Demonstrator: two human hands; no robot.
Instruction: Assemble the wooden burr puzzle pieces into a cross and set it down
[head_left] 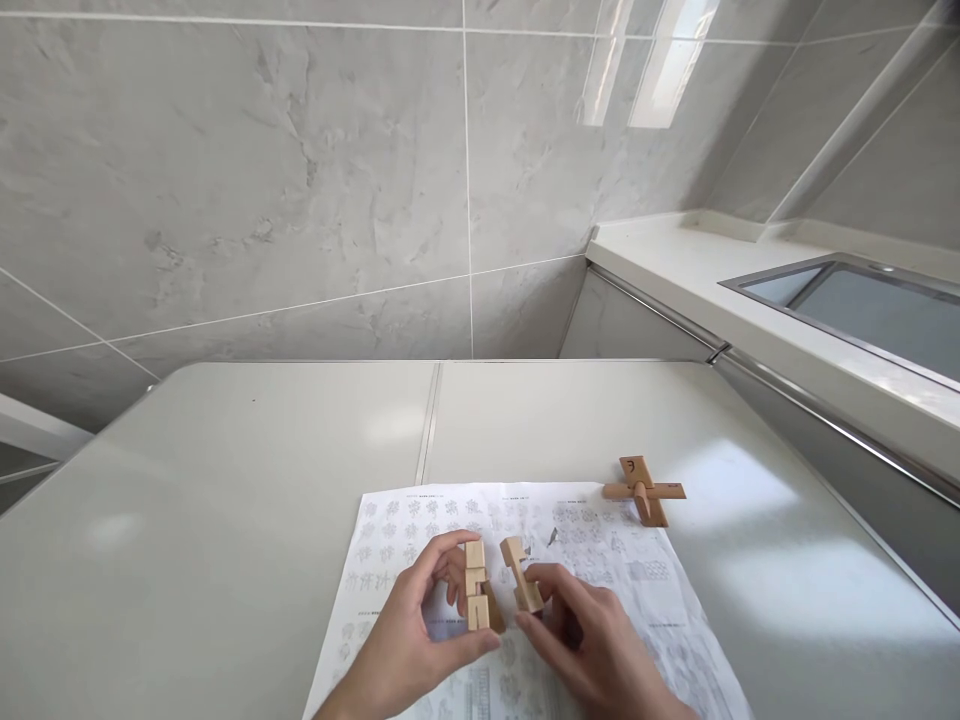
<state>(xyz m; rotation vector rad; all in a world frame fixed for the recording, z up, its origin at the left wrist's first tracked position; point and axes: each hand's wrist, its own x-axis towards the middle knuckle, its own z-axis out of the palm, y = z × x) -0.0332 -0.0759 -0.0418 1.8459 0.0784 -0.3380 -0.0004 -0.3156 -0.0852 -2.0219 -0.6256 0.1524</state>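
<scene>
The white table bears a printed instruction sheet under both hands. Beyond the right hand's grip lies an assembled wooden cross. The left hand pinches a notched wooden block upright; the right hand clamps a second notched piece just beside it. Both look light, stiff and smooth, best gripped on flat sides clear of the notches.

A home kitchen here: large grey marble-look wall tiles, a white stone countertop and a sunken stainless-steel sink alongside.
</scene>
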